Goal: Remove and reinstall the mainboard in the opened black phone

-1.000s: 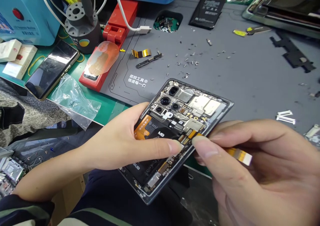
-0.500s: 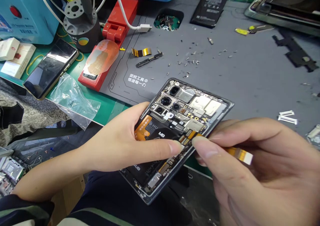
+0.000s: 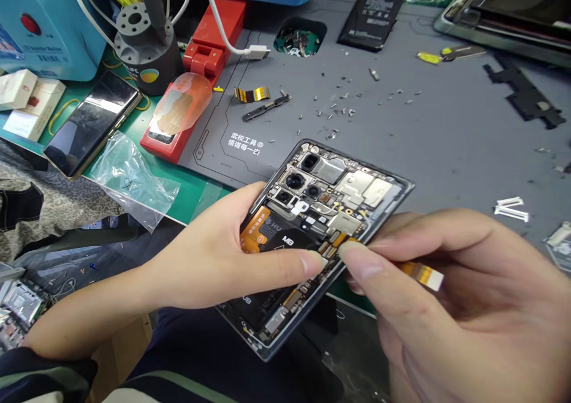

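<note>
An opened phone [image 3: 357, 192] is tilted over the mat's front edge, its cameras, circuit board and black battery [image 3: 267, 281] exposed. My left hand [image 3: 232, 257] grips it from the left, with the thumb across the battery and its tip by the small connectors. Between the thumb and fingers of my right hand [image 3: 428, 284] is an orange flex cable [image 3: 414, 270]. One end of the cable lies at the connectors near the phone's right edge; its white-tipped end sticks out past my fingers. The fingers beneath the phone are hidden.
The grey mat [image 3: 446, 147] bears tiny screws, another flex cable [image 3: 252, 94], a loose battery [image 3: 372, 16] and a black bracket [image 3: 526, 94]. To the left are a red clamp [image 3: 172, 141], a second phone [image 3: 91, 123] and a clear bag [image 3: 134, 171].
The view has shifted very slightly. The phone's right edge and my right hand with the flex cable sit a little further left; both holds look the same.
</note>
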`<state>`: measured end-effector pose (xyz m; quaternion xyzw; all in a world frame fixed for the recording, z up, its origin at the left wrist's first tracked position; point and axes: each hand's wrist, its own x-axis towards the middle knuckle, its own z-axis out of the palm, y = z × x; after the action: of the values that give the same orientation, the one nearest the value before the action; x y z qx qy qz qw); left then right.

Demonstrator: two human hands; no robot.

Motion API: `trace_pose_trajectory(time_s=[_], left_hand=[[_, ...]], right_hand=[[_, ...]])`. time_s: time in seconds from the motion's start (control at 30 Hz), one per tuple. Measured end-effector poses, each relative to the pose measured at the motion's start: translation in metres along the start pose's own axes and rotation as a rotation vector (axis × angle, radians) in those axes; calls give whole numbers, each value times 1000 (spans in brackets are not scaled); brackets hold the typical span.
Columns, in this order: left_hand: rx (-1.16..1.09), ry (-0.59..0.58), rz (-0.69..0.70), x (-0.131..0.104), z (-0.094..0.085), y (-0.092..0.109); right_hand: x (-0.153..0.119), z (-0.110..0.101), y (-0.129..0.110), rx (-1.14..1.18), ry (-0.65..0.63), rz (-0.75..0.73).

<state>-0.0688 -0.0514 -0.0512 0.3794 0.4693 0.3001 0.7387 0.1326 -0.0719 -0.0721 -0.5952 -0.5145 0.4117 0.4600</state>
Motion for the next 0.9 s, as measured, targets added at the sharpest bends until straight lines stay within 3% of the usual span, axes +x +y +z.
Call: trace_pose_trajectory(time_s=[0.9], left_hand=[[-82,11,28,1,2,-4]], right_hand=[[2,2,2,80,-46,-47]])
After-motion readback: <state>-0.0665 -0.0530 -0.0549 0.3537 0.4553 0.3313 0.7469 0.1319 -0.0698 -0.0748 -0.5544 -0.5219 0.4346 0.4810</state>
